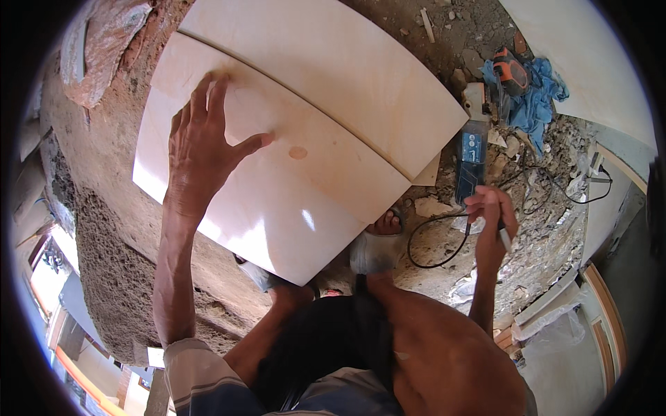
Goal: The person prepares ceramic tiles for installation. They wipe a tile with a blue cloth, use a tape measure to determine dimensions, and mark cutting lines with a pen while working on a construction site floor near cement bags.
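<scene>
A large glossy cream tile [277,187] lies in front of my feet, with a small brownish spot on it. My left hand [201,139] is over its left part, fingers stretched and thumb spread, holding nothing. Along its far edge lies a second cream tile [347,76], a dark line between the two. On the right, my right hand [494,215] is closed on a slim marker-like stick [504,239], whose pale end points down; its exact kind is unclear. Just beyond those fingers lies a dark blue corded power tool [472,156], apparently an angle grinder.
An orange and black tape measure [512,73] rests on a crumpled blue cloth [538,104]. A black cord [437,265] loops over the rubble on the right. Another pale slab [590,55] is at the upper right. Heaped sand [111,256] lies on the left.
</scene>
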A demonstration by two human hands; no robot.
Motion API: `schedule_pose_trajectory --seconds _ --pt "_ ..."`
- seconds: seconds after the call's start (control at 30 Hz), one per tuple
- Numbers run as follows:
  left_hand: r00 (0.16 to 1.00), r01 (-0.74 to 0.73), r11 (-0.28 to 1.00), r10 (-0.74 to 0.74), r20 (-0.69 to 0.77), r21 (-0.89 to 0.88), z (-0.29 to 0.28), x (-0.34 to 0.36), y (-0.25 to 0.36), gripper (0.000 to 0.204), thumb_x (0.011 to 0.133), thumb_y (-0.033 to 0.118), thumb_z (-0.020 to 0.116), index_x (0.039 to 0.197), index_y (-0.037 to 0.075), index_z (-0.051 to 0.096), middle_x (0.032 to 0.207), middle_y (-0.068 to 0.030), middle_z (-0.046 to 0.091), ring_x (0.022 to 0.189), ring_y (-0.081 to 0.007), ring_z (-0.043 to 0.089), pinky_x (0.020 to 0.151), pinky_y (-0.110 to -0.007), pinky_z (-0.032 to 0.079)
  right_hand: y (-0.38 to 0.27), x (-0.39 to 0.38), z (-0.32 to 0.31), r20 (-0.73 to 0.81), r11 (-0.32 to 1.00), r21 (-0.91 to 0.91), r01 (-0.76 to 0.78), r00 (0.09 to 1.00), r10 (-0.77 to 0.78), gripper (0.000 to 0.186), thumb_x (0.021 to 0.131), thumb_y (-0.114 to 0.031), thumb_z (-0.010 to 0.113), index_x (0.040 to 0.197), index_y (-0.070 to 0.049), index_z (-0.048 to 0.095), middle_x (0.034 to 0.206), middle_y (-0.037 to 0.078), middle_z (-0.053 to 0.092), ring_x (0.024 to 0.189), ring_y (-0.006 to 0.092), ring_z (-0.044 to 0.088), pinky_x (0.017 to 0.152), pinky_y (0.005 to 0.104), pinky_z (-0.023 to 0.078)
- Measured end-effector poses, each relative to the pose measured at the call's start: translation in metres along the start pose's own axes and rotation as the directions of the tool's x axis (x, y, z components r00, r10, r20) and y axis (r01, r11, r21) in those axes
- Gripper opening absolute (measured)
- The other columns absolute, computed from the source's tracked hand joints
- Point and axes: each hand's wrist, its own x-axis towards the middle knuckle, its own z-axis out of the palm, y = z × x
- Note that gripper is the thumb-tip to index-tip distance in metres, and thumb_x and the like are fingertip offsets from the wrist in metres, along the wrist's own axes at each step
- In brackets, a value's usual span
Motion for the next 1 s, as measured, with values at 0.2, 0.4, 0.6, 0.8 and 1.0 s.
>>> schedule_pose_trajectory --seconds 0.2,0.4,0.6,0.8,1.0 --pt "0.916 0.185 0.972 -0.224 -0.334 -0.144 0.005 0.054 -0.085 0.063 0.109 0.044 0.064 0.156 0.004 0.048 0.148 -0.0269 0.061 0.135 -0.0460 0.059 0.110 -0.057 0.051 0.039 -0.062 0.090 0.148 0.926 0.363 -0.104 0.988 0.053 0.027 0.112 -0.015 0.059 0.135 -0.001 0.058 0.125 0.016 0.068 0.116 0.0241 0.072 0.094 0.0388 0.064" --pt "0.916 0.218 0.916 -0.311 -0.253 -0.338 0.023 0.054 -0.140 0.044 0.107 0.029 0.067 0.137 -0.003 0.068 0.124 -0.0273 0.073 0.114 -0.0453 0.072 0.098 -0.051 0.055 0.019 -0.066 0.093 0.332 0.800 0.515 -0.309 0.932 0.146 0.030 0.113 -0.014 0.057 0.140 -0.004 0.047 0.139 0.017 0.061 0.129 0.0270 0.066 0.106 0.0435 0.060" --pt "0.924 0.133 0.925 -0.246 -0.293 -0.357 0.009 0.063 -0.140 0.038 0.106 0.025 0.069 0.133 -0.001 0.072 0.119 -0.0234 0.075 0.106 -0.0391 0.074 0.092 -0.048 0.058 0.005 -0.069 0.086 0.378 0.684 0.599 -0.417 0.900 0.217 0.032 0.113 -0.013 0.056 0.142 -0.006 0.045 0.148 0.019 0.054 0.132 0.0285 0.063 0.113 0.0477 0.055" --pt "0.922 0.070 0.896 -0.227 -0.315 -0.438 0.013 0.061 -0.159 0.031 0.104 0.019 0.067 0.126 -0.002 0.076 0.107 -0.0225 0.074 0.096 -0.0357 0.073 0.087 -0.045 0.059 -0.013 -0.071 0.074 0.483 0.573 0.611 -0.546 0.831 0.276 0.037 0.113 -0.015 0.057 0.147 -0.008 0.043 0.155 0.018 0.050 0.143 0.0298 0.055 0.121 0.0482 0.047" --pt "0.940 0.118 0.907 -0.233 -0.249 -0.404 0.000 0.071 -0.142 0.028 0.102 0.015 0.067 0.120 -0.004 0.077 0.100 -0.0232 0.074 0.095 -0.0342 0.074 0.086 -0.045 0.059 -0.022 -0.072 0.061 0.523 0.572 0.597 -0.562 0.814 0.254 0.039 0.113 -0.020 0.059 0.148 -0.010 0.045 0.159 0.017 0.048 0.150 0.0261 0.049 0.126 0.0416 0.042"
